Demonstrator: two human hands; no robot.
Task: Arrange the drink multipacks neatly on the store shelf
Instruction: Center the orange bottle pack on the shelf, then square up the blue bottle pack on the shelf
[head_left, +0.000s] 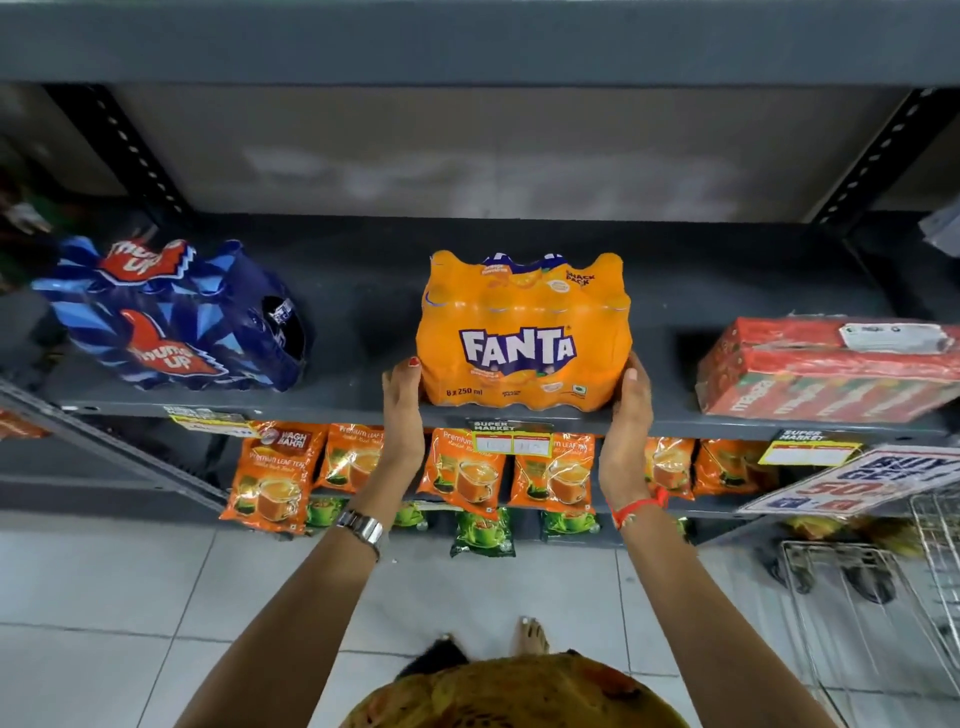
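Observation:
An orange Fanta multipack (524, 332) stands upright on the dark grey shelf (363, 312), close to its front edge, label facing me. My left hand (402, 410) presses against the pack's lower left side. My right hand (628, 421) presses against its lower right side, so both hands grip the pack between them. A blue Thums Up multipack (171, 317) lies tilted at the shelf's left. A red Maaza multipack (831, 369) lies flat at the right, slightly askew.
Orange tea pouches (457, 473) hang on the shelf below, with green pouches under them. Price tags (511, 439) line the shelf edge. A wire trolley (883, 587) and a promo sign (852, 478) stand at the right. White tiled floor lies below.

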